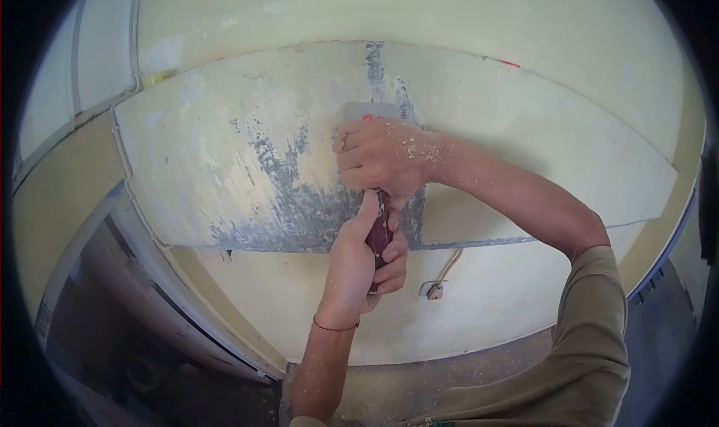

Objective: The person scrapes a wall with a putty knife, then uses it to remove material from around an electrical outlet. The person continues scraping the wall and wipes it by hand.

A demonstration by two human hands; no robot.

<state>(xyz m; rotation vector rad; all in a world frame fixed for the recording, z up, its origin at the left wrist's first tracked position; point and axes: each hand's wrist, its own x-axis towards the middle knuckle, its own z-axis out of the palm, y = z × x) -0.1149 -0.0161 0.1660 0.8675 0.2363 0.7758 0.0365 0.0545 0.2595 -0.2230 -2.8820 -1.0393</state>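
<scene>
A scraper (380, 241) with a dark reddish handle and a flat grey blade stands upright against a cream-painted wall panel (539, 150). Around the lower part of its handle, my left hand (353, 255) is closed, thumb pointing up. My right hand (382, 153) grips higher up, its fingers wrapped over the tool near the base of the blade. The blade's top edge shows above my right knuckles, touching or very close to the panel. Bare grey patches and streaks surround both hands where paint is gone. Pale flakes cling to my right wrist and forearm.
A wall socket with a plug (433, 290) and cable sits below the panel. To the lower left is a doorway with a pale frame (187, 307). A red mark (509, 64) lies on the panel's upper edge. Floor (487, 358) shows below the wall.
</scene>
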